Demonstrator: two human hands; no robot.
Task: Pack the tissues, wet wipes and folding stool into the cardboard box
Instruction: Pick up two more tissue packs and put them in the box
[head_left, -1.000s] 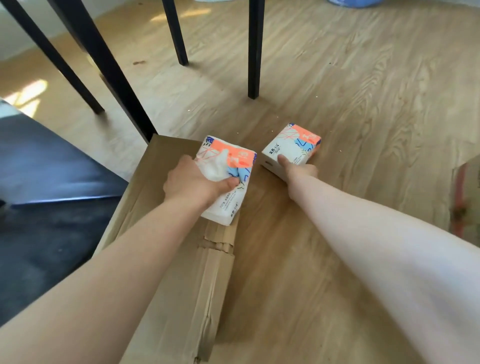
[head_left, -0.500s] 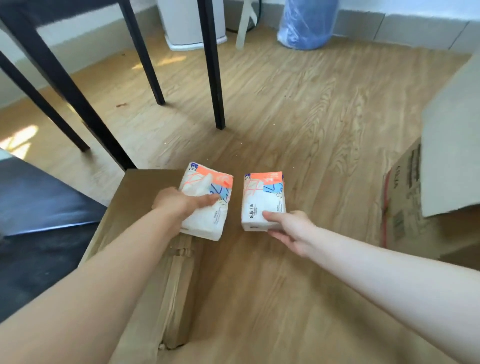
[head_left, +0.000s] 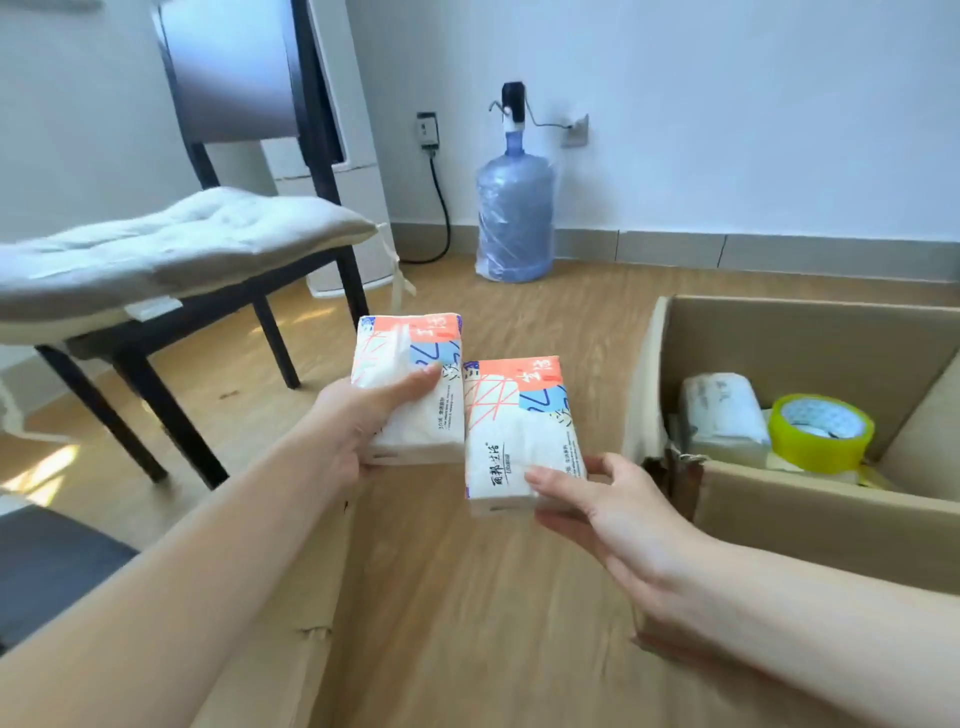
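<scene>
My left hand (head_left: 358, 426) grips one white tissue pack (head_left: 410, 384) with an orange top, held in the air above the floor. Beside it, my right hand (head_left: 597, 499) holds a second matching tissue pack (head_left: 519, 431) from below. Both packs hover side by side, just left of the open cardboard box (head_left: 810, 525). Inside the box lie a white wrapped pack (head_left: 722, 410) and a yellow-green tape roll (head_left: 821, 431). No folding stool shows.
A flattened cardboard sheet (head_left: 291, 649) lies on the wooden floor under my left arm. A dark chair (head_left: 208, 322) with a grey cushion stands at the left. A blue water jug (head_left: 514, 218) stands by the far wall.
Both hands have lifted the tissue packs off the floor and carried them rightward. My view has tilted up, bringing the open box's inside into sight.
</scene>
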